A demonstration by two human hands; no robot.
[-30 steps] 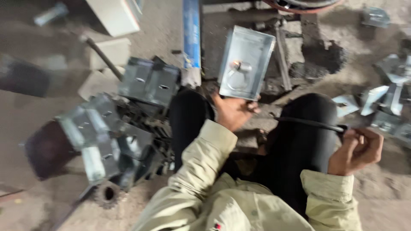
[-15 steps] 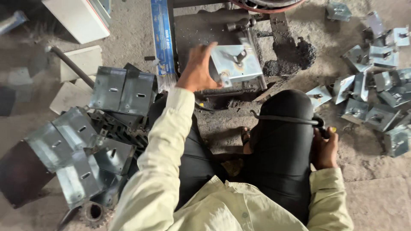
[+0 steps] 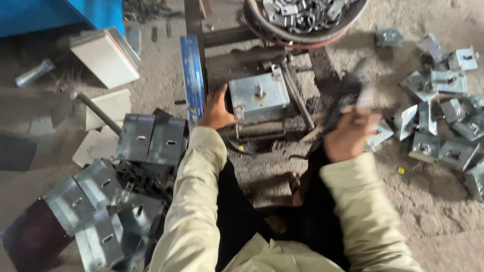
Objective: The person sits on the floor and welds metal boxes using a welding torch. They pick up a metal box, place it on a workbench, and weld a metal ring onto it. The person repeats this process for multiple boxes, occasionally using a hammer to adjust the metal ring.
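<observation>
A: Head view, the only one. What is the left hand point(image 3: 218, 110) doing?

B: It rests against the left edge of a square grey metal plate point(image 3: 259, 94) that lies flat on a dark iron stand point(image 3: 262, 128), at about twelve o'clock from the person's knees. The fingers curl round the plate's side, steadying it; I cannot tell how firmly they grip.

A: And the right hand point(image 3: 349, 136)?

B: Raised at about two o'clock, closed round a dark tool point(image 3: 339, 103) that is too blurred to name. It looks like a striking or pressing tool, but that is a guess.

A: So which step is this?

B: I judge the plate is seated and held, with the tool brought up over it. The next move calls for the left hand to keep the plate square on the stand, fingers clear of its middle, while the tool comes down true.

A: How does the plate look?

B: Dull galvanised sheet, edges folded, with a small stud or pin standing at its centre.

A: Anything around?

B: A heap of folded metal boxes point(image 3: 101, 201) at eight o'clock, smaller metal brackets point(image 3: 438, 126) scattered on the dirt floor at three o'clock, and a round basin point(image 3: 302, 30) of small metal parts at twelve o'clock beyond the stand.
</observation>
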